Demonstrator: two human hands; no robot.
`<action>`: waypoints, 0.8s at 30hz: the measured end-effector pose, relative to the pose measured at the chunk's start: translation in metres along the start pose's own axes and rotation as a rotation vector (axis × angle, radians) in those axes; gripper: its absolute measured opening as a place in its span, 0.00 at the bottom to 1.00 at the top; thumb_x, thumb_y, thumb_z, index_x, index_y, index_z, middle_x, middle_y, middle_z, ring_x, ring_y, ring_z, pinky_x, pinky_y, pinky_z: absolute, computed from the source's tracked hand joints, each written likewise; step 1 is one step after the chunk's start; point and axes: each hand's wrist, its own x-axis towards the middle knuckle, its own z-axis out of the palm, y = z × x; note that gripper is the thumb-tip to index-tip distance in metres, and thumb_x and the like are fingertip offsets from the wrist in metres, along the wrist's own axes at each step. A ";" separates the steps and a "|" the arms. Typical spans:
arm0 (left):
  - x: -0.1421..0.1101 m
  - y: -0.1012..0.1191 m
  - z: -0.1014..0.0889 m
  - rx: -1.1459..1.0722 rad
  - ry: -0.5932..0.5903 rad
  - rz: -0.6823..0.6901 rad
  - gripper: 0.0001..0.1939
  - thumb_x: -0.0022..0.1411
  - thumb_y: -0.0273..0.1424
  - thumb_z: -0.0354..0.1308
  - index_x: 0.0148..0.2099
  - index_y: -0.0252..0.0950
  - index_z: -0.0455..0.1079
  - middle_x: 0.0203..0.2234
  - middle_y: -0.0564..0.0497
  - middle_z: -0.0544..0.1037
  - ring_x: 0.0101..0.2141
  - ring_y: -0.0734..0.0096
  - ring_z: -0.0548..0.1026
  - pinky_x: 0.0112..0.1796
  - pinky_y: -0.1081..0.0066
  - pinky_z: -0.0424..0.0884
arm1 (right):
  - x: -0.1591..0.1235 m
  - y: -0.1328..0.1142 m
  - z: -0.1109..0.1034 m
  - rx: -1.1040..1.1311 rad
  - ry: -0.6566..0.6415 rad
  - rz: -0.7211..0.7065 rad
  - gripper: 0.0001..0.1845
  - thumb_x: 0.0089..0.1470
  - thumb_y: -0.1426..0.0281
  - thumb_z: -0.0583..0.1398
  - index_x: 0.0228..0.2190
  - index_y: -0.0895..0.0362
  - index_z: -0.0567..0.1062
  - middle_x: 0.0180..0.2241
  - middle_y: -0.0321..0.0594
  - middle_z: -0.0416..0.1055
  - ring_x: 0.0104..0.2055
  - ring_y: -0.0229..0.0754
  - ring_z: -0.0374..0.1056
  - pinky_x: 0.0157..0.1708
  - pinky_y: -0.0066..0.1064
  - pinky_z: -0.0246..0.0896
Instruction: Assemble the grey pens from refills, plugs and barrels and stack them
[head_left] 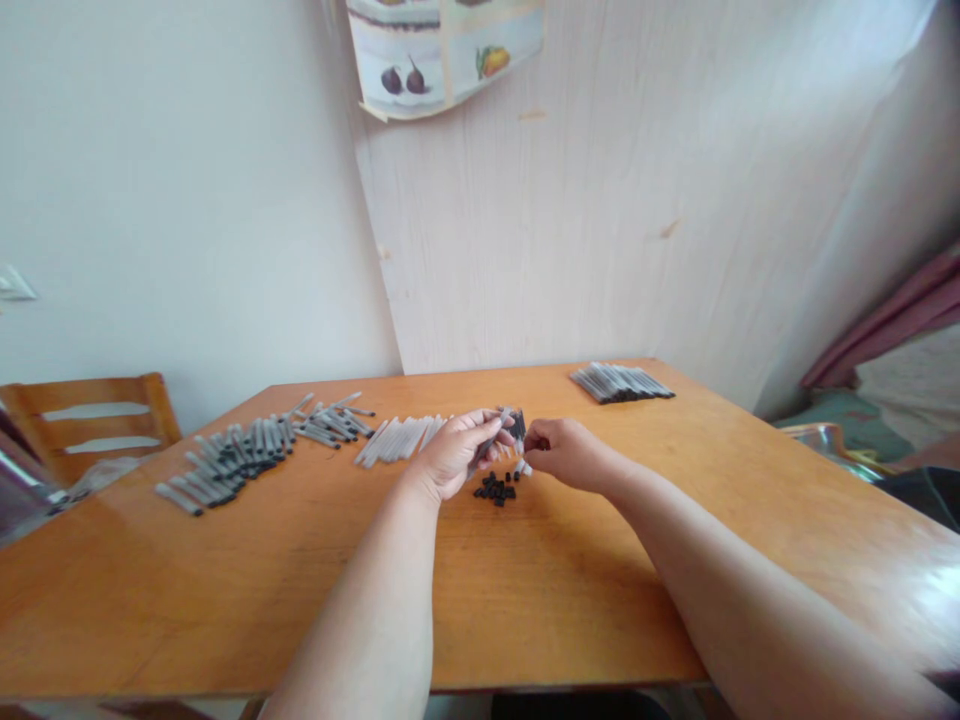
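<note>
My left hand [457, 452] is closed around a small bunch of grey pen tubes [510, 422] held just above the wooden table [525, 590]. Close to its right, my right hand [564, 452] pinches something small at the tubes' ends; I cannot make out what. Beneath both hands lies a little heap of black caps [496, 489]. A row of pale grey tubes [401, 438] lies just left of my left hand.
A large loose pile of grey tubes with dark ends [247, 452] spreads over the table's left part. A neat bundle of tubes [621, 381] lies at the far right edge by the wall. A wooden chair [90, 412] stands at the left.
</note>
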 end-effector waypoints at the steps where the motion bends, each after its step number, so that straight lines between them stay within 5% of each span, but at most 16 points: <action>1: 0.000 0.000 0.000 0.003 0.002 0.000 0.17 0.57 0.40 0.61 0.44 0.33 0.71 0.30 0.49 0.76 0.21 0.83 0.65 0.22 0.78 0.56 | 0.001 0.000 -0.003 0.084 0.040 0.043 0.03 0.43 0.72 0.59 0.25 0.57 0.73 0.21 0.34 0.69 0.23 0.35 0.61 0.22 0.26 0.51; 10: -0.001 -0.002 0.004 0.046 -0.020 -0.029 0.18 0.57 0.42 0.60 0.44 0.34 0.70 0.31 0.49 0.75 0.22 0.81 0.65 0.21 0.78 0.54 | 0.004 -0.006 -0.013 1.012 0.158 0.177 0.14 0.38 0.65 0.68 0.28 0.59 0.74 0.28 0.40 0.73 0.29 0.37 0.68 0.33 0.31 0.66; 24: -0.004 0.002 0.010 0.057 -0.074 -0.033 0.16 0.56 0.41 0.61 0.39 0.33 0.71 0.30 0.48 0.76 0.21 0.82 0.65 0.21 0.77 0.53 | 0.004 -0.007 -0.011 0.875 0.201 0.119 0.14 0.40 0.63 0.67 0.29 0.59 0.77 0.25 0.36 0.72 0.26 0.34 0.64 0.28 0.27 0.59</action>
